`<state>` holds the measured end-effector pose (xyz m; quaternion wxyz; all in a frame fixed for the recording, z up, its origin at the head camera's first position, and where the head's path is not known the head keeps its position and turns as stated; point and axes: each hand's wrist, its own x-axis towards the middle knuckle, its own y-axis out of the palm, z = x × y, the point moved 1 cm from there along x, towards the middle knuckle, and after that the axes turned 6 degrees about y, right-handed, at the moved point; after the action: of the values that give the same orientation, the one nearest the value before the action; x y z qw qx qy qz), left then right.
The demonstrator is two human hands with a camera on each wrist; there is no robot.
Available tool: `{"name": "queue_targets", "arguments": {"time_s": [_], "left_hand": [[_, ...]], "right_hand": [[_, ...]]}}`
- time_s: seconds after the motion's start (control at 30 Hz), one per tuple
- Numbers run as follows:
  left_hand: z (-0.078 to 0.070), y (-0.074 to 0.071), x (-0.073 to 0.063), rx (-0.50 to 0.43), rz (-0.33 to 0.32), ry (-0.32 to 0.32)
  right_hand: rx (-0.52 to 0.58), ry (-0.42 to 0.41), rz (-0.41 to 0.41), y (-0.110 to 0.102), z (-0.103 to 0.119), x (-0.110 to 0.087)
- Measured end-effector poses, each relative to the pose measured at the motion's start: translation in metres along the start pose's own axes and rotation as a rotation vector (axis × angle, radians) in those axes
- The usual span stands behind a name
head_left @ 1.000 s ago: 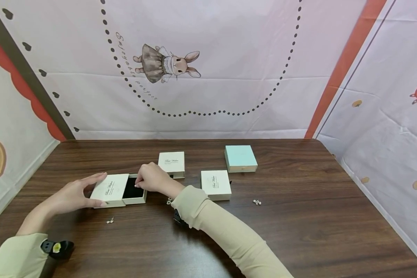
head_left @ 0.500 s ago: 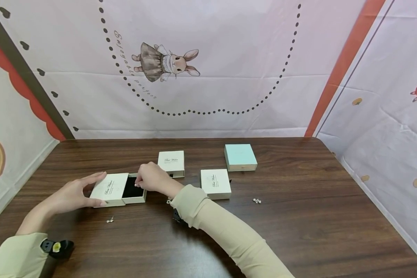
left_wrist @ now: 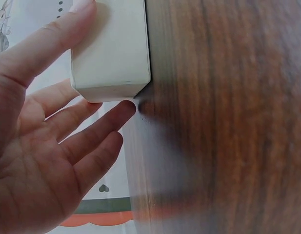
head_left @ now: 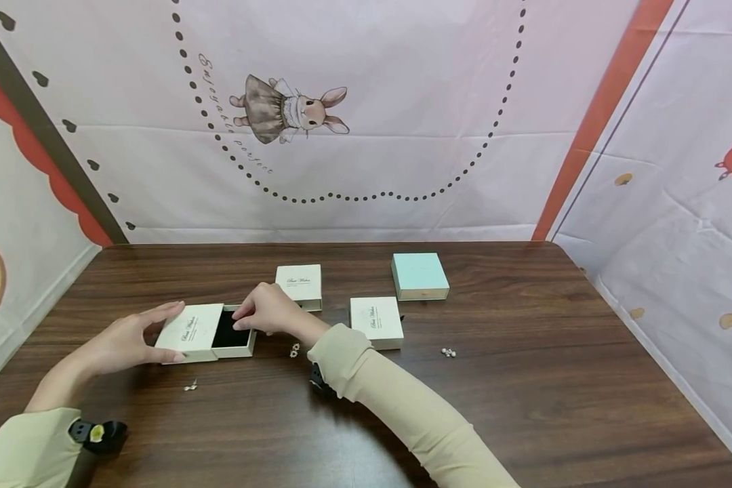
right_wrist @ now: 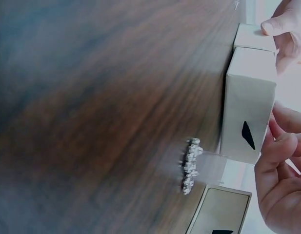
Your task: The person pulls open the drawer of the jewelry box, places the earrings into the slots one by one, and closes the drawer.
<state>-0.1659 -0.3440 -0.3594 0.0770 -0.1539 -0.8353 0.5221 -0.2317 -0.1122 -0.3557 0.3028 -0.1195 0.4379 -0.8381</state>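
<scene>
My left hand (head_left: 128, 342) grips the sleeve of a cream drawer-style gift box (head_left: 187, 332), thumb on its near side and fingers at the far side. The box's drawer (head_left: 235, 352) is pulled out to the right and shows a black lining. Over that lining hovers my right hand (head_left: 271, 312), thumb and index tips slightly apart, with nothing seen between them. In the right wrist view, a black pull tab (right_wrist: 248, 135) sticks out of the drawer's end. Flower-shaped earrings (head_left: 295, 350) lie right of the drawer; a small silvery pair of earrings (head_left: 191, 385) lies in front.
Behind my right hand stands a closed cream box (head_left: 299, 281), and another cream box (head_left: 376, 318) sits right of it. A light teal box (head_left: 420, 272) is at the back right. Small pearly earrings (head_left: 448, 352) lie on the brown wooden table (head_left: 555, 379).
My right thumb and index finger, pinched together over the black lining before, have parted a little. The right wrist has shifted slightly, uncovering the flower-shaped earrings. The left hand keeps its hold.
</scene>
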Motion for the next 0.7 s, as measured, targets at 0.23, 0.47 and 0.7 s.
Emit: {"name": "queue_targets", "arguments": {"time_s": [0.23, 0.47, 0.7], "left_hand": [[0.0, 0.0, 0.0, -0.007, 0.007, -0.007], [0.001, 0.0, 0.0, -0.008, 0.013, -0.012], [0.0, 0.0, 0.0, -0.014, -0.001, 0.008]], "right_hand": [[0.048, 0.005, 0.016, 0.001, 0.008, -0.005], [-0.001, -0.042, 0.003, 0.006, 0.02, -0.007], [0.053, -0.042, 0.056, 0.015, 0.026, -0.011]]}}
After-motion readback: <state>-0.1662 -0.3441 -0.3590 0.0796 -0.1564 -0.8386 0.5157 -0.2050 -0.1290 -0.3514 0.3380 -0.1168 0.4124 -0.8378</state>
